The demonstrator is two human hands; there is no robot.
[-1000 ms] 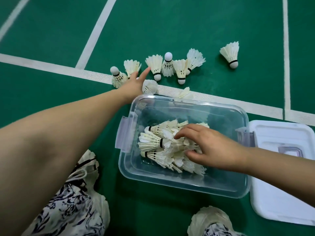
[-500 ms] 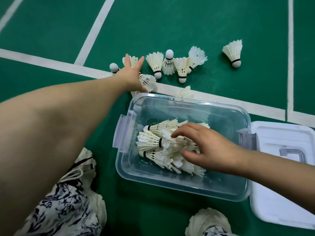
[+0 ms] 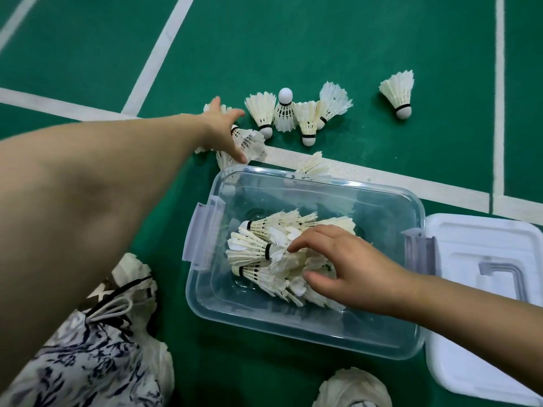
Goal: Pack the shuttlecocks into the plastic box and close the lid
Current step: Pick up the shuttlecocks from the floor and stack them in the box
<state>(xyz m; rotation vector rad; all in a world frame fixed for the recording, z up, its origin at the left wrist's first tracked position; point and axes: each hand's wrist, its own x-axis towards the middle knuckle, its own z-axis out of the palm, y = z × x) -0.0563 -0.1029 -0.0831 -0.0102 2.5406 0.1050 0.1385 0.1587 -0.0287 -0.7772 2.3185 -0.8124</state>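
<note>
A clear plastic box (image 3: 308, 333) sits on the green floor with several white feather shuttlecocks (image 3: 258, 251) piled inside. My right hand (image 3: 352, 268) rests on that pile, bent fingertips touching the feathers. Its white lid (image 3: 484, 289) lies flat to the right of the box. My left hand (image 3: 221, 127) reaches past the box's far left corner, fingers spread over a few loose shuttlecocks (image 3: 251, 141), which it partly hides. A row of shuttlecocks (image 3: 305, 118) lies just right of that hand. One shuttlecock (image 3: 399, 92) stands apart at the far right.
Another shuttlecock (image 3: 314, 167) lies on the white court line right behind the box's far rim. My patterned clothing (image 3: 88, 348) fills the lower left. A white rounded shape (image 3: 352, 389) sits at the bottom edge, in front of the box.
My left hand has slid forward over the leftmost loose shuttlecocks, now covering the ones that lay beside it. My right hand has stayed on the pile in the box.
</note>
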